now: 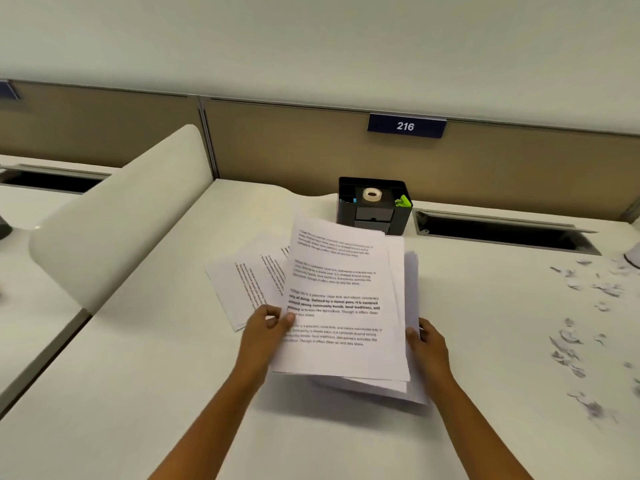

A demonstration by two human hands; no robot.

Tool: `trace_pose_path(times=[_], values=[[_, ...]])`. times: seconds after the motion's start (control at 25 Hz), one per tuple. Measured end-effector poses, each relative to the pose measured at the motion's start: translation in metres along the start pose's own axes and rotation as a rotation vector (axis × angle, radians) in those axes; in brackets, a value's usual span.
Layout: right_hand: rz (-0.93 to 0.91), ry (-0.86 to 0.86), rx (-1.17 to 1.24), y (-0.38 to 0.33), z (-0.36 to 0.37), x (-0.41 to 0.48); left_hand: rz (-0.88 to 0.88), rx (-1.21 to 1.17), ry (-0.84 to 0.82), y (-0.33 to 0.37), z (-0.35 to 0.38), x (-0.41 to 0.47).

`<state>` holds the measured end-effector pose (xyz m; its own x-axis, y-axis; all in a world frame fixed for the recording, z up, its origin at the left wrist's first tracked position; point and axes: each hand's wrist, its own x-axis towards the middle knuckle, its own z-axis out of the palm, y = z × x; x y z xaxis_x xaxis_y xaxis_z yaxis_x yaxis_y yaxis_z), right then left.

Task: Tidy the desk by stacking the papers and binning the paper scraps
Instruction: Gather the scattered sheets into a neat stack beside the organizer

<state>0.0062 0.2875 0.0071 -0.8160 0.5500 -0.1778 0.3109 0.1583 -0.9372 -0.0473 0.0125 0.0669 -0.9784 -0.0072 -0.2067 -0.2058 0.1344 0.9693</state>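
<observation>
stack: printed papers (343,306) in the middle of the desk (156,393), between both hands. the near end is lifted off the surface and casts a shadow below. the sheets are uneven, and the lower ones poke out at the right and near edges.
left hand: the left hand (265,327) pinches the stack's left edge about halfway down, with the thumb on the top sheet and the fingers curled beneath.
right hand: the right hand (427,341) grips the right edge, with the thumb on the paper and the fingers curled behind the sheets.
loose sheets: a few more printed pages (242,282) lie flat and fanned on the desk just left of the stack, partly under it.
scraps: torn paper bits (571,341) are scattered over the desk's right side, well apart from the stack.
organizer: a black box (375,216) stands behind the stack at the back of the desk. it holds a tape roll (372,194) and green clips (403,201).
slot: a dark cable opening (502,232) lies right of the organizer.
partition: a tan panel (294,143) runs along the back and carries a blue sign (406,126) reading 216.
divider: a pale rounded screen (114,216) stands on the left edge.
</observation>
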Motion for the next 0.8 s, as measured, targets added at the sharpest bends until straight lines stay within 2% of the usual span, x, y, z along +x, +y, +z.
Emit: trace_pose_path(times=[0.08,0.36,0.56,0.68,0.8], values=[[0.014,-0.021,0.01,0.001,-0.003,0.0,-0.058,0.069,-0.067,-0.016,0.019,-0.008],[0.197,-0.063,0.117,0.002,-0.014,-0.001,-0.063,0.322,-0.088,-0.028,0.044,-0.005],[-0.032,-0.045,-0.069,0.008,-0.01,-0.011,-0.006,0.38,-0.175,-0.027,0.051,-0.008],[-0.107,-0.03,-0.04,0.006,-0.009,-0.018,0.017,0.385,-0.211,-0.026,0.053,-0.013],[-0.081,-0.035,0.061,0.002,-0.012,-0.019,0.026,0.391,-0.182,-0.027,0.053,-0.015]])
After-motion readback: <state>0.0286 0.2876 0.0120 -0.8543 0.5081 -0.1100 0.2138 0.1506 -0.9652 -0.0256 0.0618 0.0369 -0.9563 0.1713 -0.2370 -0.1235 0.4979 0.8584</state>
